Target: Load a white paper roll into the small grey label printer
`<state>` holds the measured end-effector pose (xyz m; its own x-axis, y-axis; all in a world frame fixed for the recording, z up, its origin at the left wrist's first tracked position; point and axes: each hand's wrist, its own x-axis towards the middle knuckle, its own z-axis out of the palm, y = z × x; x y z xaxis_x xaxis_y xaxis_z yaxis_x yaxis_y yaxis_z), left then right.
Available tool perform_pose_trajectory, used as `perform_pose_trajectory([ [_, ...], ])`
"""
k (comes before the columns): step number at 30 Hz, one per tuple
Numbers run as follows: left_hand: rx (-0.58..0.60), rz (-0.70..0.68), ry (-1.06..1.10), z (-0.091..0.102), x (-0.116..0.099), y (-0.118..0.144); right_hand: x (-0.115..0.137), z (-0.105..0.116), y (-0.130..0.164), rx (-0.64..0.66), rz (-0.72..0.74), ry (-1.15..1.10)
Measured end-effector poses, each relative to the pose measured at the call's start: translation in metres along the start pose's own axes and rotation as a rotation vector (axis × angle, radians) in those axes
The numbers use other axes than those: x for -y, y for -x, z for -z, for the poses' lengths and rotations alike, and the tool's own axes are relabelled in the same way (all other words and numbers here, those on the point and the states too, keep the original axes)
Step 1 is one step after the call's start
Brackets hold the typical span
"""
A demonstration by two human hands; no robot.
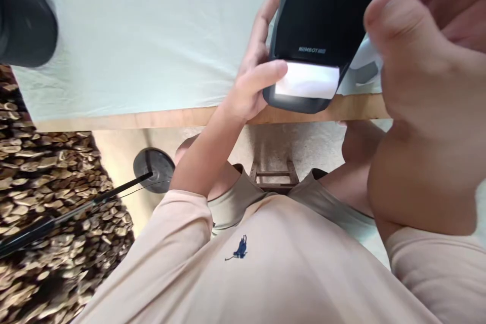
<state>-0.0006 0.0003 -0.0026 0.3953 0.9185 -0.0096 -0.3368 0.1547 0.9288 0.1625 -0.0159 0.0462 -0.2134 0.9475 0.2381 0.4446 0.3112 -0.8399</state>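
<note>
Left hand (pixel 252 83) grips black label printer (pixel 326 15), white label slot toward wearer, over table edge (pixel 152 117); right hand (pixel 421 61) blurred, grip unclear.

From my remote seat, the label printer (pixel 326 15) reads as dark matt plastic, smooth, with a faint sheen along its rounded edges. The strip at its mouth looks like plain white paper (pixel 307 81), flat and unglossed. My left hand (pixel 254 81) rests its thumb on that paper. The table (pixel 152 117) shows a bare wooden edge, pale and satin, and its top is covered by a whitish cloth (pixel 144 35), soft and slightly creased. My shirt (pixel 273 273) is a peach knit fabric, matt. The floor mat (pixel 56 177) looks coarse and woven, rough-textured.
</note>
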Motion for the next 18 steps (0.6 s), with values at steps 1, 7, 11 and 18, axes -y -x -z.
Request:
perform_pose_trajectory([
  [1,0.006,-0.013,-0.026,0.002,-0.001,0.0,0.007,-0.002,-0.002,0.022,0.002,-0.019],
  [7,-0.051,0.039,0.017,0.005,-0.004,0.001,0.033,-0.007,-0.006,0.159,-0.276,0.124],
  [11,-0.082,-0.064,-0.457,0.005,0.001,0.002,0.026,-0.009,-0.005,0.168,-0.199,0.209],
  [18,0.343,-0.786,-2.615,0.032,0.021,0.009,0.02,-0.009,-0.007,0.187,-0.168,0.268],
])
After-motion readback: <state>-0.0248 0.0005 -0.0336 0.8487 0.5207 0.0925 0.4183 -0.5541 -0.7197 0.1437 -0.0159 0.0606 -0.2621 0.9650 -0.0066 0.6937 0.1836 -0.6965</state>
